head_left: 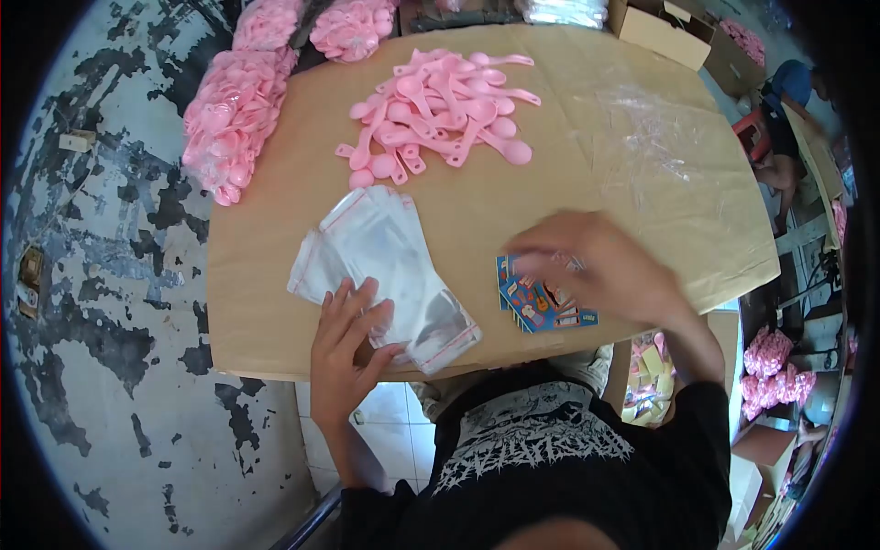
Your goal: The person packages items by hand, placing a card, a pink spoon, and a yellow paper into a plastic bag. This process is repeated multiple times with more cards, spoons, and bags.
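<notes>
My left hand [348, 344] lies on a stack of clear plastic bags [380, 247], fingers spread over the lower left edge. The bags have red-lined flaps and are fanned at two angles. My right hand [596, 261], smeared by motion, hovers at a small stack of blue printed cards [541, 307] and covers their upper right part. Whether its fingers hold a card I cannot tell. Beyond the bags sits a loose heap of pink plastic spoons [440, 115].
Bulging bags of pink spoons [238, 115] line the table's far left edge. Clear film [651, 137] lies at the right of the brown paper-covered table [587, 64]. An open cardboard box [665, 37] stands at the back. Another person [784, 119] is at the far right.
</notes>
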`<state>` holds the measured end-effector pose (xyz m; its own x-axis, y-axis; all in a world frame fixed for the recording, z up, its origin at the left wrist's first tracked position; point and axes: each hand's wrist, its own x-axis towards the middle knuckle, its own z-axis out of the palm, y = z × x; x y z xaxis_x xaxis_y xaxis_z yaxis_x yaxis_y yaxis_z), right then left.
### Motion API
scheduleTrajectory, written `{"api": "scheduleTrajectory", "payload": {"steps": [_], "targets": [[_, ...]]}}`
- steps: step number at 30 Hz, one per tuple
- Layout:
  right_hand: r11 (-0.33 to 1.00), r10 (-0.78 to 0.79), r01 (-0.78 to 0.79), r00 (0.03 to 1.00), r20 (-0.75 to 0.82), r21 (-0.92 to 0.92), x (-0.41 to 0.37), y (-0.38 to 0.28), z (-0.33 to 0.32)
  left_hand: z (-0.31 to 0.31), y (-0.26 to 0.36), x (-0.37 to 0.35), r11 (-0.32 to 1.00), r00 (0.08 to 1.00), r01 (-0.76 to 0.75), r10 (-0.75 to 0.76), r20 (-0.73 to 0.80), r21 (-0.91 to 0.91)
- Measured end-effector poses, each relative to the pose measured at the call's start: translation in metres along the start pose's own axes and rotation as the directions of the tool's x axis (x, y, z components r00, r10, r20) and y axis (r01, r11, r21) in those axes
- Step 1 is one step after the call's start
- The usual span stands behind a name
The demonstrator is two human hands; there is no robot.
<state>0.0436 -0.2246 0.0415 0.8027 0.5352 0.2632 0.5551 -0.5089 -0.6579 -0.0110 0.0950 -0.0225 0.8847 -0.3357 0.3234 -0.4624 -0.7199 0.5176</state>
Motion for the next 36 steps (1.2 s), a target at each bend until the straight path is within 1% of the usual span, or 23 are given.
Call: {"api": "scheduleTrajectory", "payload": {"steps": [2, 3, 5, 7, 8, 10, 11, 14, 17, 20, 22, 23, 24, 25, 26, 27, 29, 30, 32, 33, 36], "targets": [[0.975, -0.112, 0.132, 0.987, 0.115, -0.179, 0.035, -0.002, 0.032, 0.000, 0.000, 0.000, 1.000, 1.000, -0.012, 0.012, -0.009, 0.019], [0.982, -0.051, 0.088, 0.976, 0.212, -0.169, 0.047, -0.003, 0.041, 0.000, 0.000, -0.002, 0.999, 1.000, -0.009, 0.009, -0.007, 0.031], [0.987, 0.069, -0.005, 0.915, 0.397, -0.161, 0.068, -0.002, 0.054, -0.001, 0.003, -0.002, 0.999, 0.999, 0.006, -0.004, -0.036, 0.046], [0.997, 0.075, -0.073, 0.906, 0.417, -0.019, 0.074, 0.002, 0.061, 0.002, 0.004, -0.002, 0.999, 0.997, 0.001, 0.002, -0.077, 0.043], [0.993, 0.079, -0.109, 0.900, 0.429, 0.047, 0.077, 0.005, 0.062, 0.001, 0.003, -0.002, 0.998, 0.998, -0.016, 0.020, -0.059, 0.062], [0.992, 0.022, -0.076, 0.898, 0.440, 0.105, 0.080, 0.013, 0.061, 0.001, 0.001, -0.004, 0.994, 0.999, -0.045, 0.047, -0.020, 0.096], [0.988, -0.005, -0.063, 0.896, 0.443, 0.139, 0.080, 0.016, 0.061, 0.002, 0.000, -0.005, 0.993, 0.998, -0.049, 0.052, -0.022, 0.107], [0.985, -0.084, 0.022, 0.928, 0.362, 0.172, 0.081, 0.022, 0.055, 0.003, 0.000, -0.007, 0.994, 0.998, -0.048, 0.052, -0.036, 0.095], [0.999, -0.053, 0.053, 0.969, 0.240, 0.007, 0.082, 0.021, 0.038, 0.003, -0.001, -0.007, 0.996, 0.998, -0.032, 0.036, -0.047, 0.085], [0.963, -0.082, 0.051, 0.991, 0.106, 0.266, 0.076, 0.019, 0.017, -0.011, 0.009, -0.001, 0.966, 0.997, -0.083, 0.082, 0.014, 0.244], [0.938, -0.056, -0.006, 0.984, 0.167, 0.347, 0.071, 0.000, -0.003, -0.016, 0.024, 0.016, 0.995, 0.995, -0.098, 0.098, -0.025, -0.021], [0.922, -0.042, -0.039, 0.979, 0.198, 0.385, 0.068, -0.009, -0.010, -0.016, 0.031, 0.027, 0.982, 0.994, -0.106, 0.100, -0.044, -0.156], [0.925, -0.080, -0.012, 0.971, 0.226, 0.379, 0.064, -0.016, -0.011, -0.008, 0.044, 0.037, 0.904, 0.999, -0.016, -0.004, -0.046, -0.428], [0.928, -0.120, 0.018, 0.960, 0.253, 0.372, 0.061, -0.023, -0.011, 0.004, 0.061, 0.050, 0.746, 0.994, 0.064, -0.105, -0.022, -0.663], [0.930, -0.162, 0.051, 0.947, 0.279, 0.365, 0.058, -0.030, -0.013, 0.011, 0.069, 0.061, 0.525, 0.981, 0.126, -0.193, 0.026, -0.842], [0.966, -0.078, -0.012, 0.938, 0.337, 0.258, 0.057, -0.038, -0.019, 0.013, 0.065, 0.073, 0.477, 0.982, 0.143, -0.177, 0.064, -0.867], [0.993, -0.117, 0.111, 0.950, 0.288, 0.039, 0.047, -0.016, -0.024, 0.015, 0.053, 0.102, 0.385, 0.983, 0.171, -0.127, 0.131, -0.907], [0.983, -0.142, 0.167, 0.954, 0.264, -0.075, 0.041, 0.001, -0.026, 0.010, 0.051, 0.113, 0.287, 0.980, 0.190, -0.109, 0.165, -0.939], [0.948, -0.224, 0.282, 0.922, 0.315, -0.151, 0.018, 0.044, -0.024, 0.001, 0.048, 0.132, 0.081, 0.973, 0.227, -0.069, 0.221, -0.971], [0.923, -0.259, 0.336, 0.902, 0.346, -0.185, 0.013, 0.050, -0.023, 0.003, 0.042, 0.141, -0.005, 0.971, 0.235, -0.043, 0.235, -0.972], [0.994, 0.002, 0.041, 0.916, 0.402, -0.099, 0.013, 0.055, -0.028, 0.014, 0.045, 0.165, 0.119, 0.965, 0.250, -0.116, 0.237, -0.961]]}}
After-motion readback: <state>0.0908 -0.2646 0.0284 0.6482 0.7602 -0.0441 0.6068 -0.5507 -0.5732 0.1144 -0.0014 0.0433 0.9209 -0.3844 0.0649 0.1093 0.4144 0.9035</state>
